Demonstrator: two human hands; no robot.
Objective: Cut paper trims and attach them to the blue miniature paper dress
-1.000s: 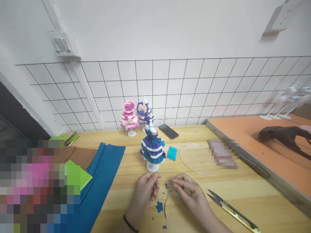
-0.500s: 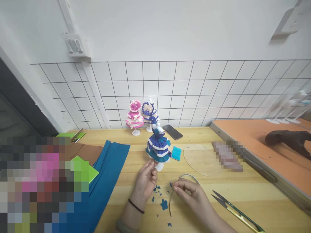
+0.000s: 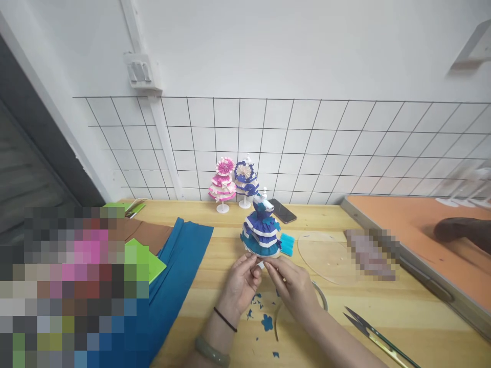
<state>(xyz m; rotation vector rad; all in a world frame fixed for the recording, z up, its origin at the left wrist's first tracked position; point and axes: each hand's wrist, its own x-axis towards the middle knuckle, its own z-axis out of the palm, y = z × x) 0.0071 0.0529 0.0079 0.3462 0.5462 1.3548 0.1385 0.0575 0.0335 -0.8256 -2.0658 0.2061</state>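
Observation:
A small doll figure in a blue, teal and white tiered paper dress (image 3: 261, 235) stands upright on a white foot in front of my hands. My left hand (image 3: 245, 281) is closed, thumb and fingertips pinched just below the skirt's hem; what they hold is hidden. Beside it, my right hand (image 3: 295, 286) is also closed in a pinch at the hem, its fingertips almost meeting the left ones. Whatever is between the right fingers is too small to make out. Below lie a blue paper flower (image 3: 267, 322) and several small blue scraps (image 3: 258, 300).
Scissors (image 3: 378, 335) lie at the right, a curved strip (image 3: 321, 296) beside my right hand. Behind stand a pink doll figure (image 3: 222, 184), another blue one (image 3: 246, 186) and a phone (image 3: 284, 211). Blue crepe paper (image 3: 187, 255) spreads left; an orange board (image 3: 429, 240) lies right.
My right hand has moved up to meet my left at the dress hem; the small blue scrap at its fingertips is now hidden. The whole view has shifted slightly.

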